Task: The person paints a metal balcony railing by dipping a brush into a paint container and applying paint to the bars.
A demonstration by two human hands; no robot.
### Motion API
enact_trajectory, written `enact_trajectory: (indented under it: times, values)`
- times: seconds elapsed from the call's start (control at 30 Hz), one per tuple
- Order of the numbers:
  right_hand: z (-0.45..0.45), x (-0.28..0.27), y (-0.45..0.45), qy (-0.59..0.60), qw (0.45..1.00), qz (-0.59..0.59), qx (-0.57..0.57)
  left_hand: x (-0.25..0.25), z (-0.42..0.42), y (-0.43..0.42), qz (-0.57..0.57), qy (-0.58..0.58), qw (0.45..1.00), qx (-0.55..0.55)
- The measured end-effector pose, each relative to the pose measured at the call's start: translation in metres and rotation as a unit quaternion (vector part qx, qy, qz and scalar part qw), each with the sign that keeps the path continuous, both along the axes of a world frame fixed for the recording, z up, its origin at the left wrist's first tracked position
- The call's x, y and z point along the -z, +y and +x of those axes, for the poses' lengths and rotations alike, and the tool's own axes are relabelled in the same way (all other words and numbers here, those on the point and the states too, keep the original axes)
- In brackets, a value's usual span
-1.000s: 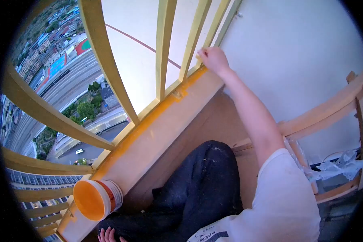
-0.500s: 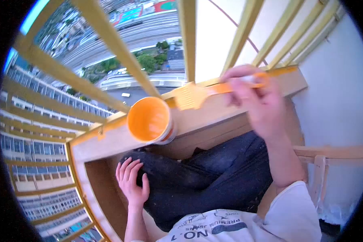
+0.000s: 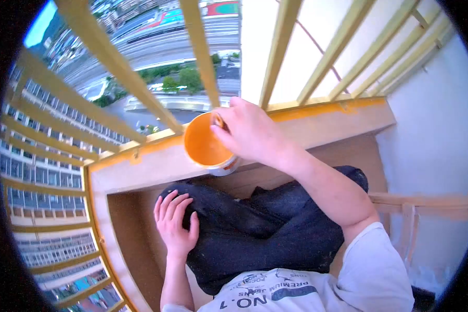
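Note:
A white bucket (image 3: 229,167) with an orange-coated inside (image 3: 203,140) stands on the ledge by the railing. My right hand (image 3: 249,130) is over the bucket's right rim, closed around a paintbrush (image 3: 220,122). Only a small piece of the brush shows at my fingers; its bristles are hidden from view. On my dark trousers (image 3: 265,229), at the knee, rests my left hand (image 3: 176,223) with its fingers spread and nothing in it.
Yellow railing bars (image 3: 200,52) rise behind the bucket and continue down the left side. Orange paint marks the ledge (image 3: 317,122) along their base. At the right are a white wall (image 3: 431,130) and a wooden piece of furniture (image 3: 426,205). Roads and buildings lie far below.
My right hand has moved left and the paintbrush, earlier held out sideways in full view, is now at the bucket and mostly hidden. My left hand stays on the knee.

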State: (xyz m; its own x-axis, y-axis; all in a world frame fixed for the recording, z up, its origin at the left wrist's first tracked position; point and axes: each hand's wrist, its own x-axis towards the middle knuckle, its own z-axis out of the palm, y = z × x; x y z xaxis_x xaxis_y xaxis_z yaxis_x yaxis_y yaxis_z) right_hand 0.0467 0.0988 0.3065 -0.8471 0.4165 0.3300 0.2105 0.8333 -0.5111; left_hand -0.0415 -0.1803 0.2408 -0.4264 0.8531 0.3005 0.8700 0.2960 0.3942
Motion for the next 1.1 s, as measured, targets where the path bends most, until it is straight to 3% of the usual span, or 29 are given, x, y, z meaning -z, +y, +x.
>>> enact_trajectory:
  times: [0.1,0.2,0.27,0.37,0.4,0.43,0.5,0.57,0.8,0.87,1.0,1.07,1.1]
  values:
    - [0.018,-0.002,0.012,0.104,0.988,-0.109,0.019,-0.001,0.004,0.003,-0.006,0.003,1.0,0.002]
    - [0.076,-0.023,0.021,0.245,0.889,-0.387,0.004,0.01,0.002,-0.003,-0.007,0.027,1.0,0.008]
    - [0.131,-0.026,0.035,0.312,0.874,-0.364,0.076,0.01,0.004,-0.005,-0.022,0.035,0.999,0.004]
    - [0.231,-0.014,0.072,0.486,0.781,-0.29,0.263,0.013,0.005,-0.003,-0.031,0.052,0.998,0.013]
    - [0.269,-0.007,0.095,0.463,0.793,-0.205,0.338,0.009,0.011,0.0,-0.034,0.053,0.998,0.012]
    - [0.3,0.003,0.122,0.434,0.793,-0.121,0.41,-0.012,0.019,0.022,0.04,0.069,0.995,0.057]
    - [0.338,0.027,0.177,0.41,0.766,-0.034,0.495,-0.013,0.023,0.027,0.035,0.072,0.995,0.061]
    - [0.347,0.055,0.224,0.371,0.756,-0.03,0.539,-0.016,0.023,0.031,0.031,0.079,0.994,0.067]
    - [0.341,0.115,0.295,0.275,0.77,-0.03,0.575,-0.011,0.033,0.043,0.023,0.098,0.992,0.071]
    - [0.348,0.112,0.295,0.178,0.761,0.064,0.621,-0.011,0.034,0.045,0.013,0.101,0.992,0.072]
    - [0.343,0.113,0.306,0.298,0.773,-0.016,0.559,-0.01,0.037,0.049,-0.002,0.103,0.992,0.07]
    - [0.334,0.112,0.305,0.181,0.808,0.003,0.56,-0.009,0.036,0.048,-0.006,0.105,0.992,0.068]
    - [0.334,0.101,0.298,0.156,0.793,0.048,0.588,-0.009,0.036,0.048,-0.007,0.103,0.993,0.061]
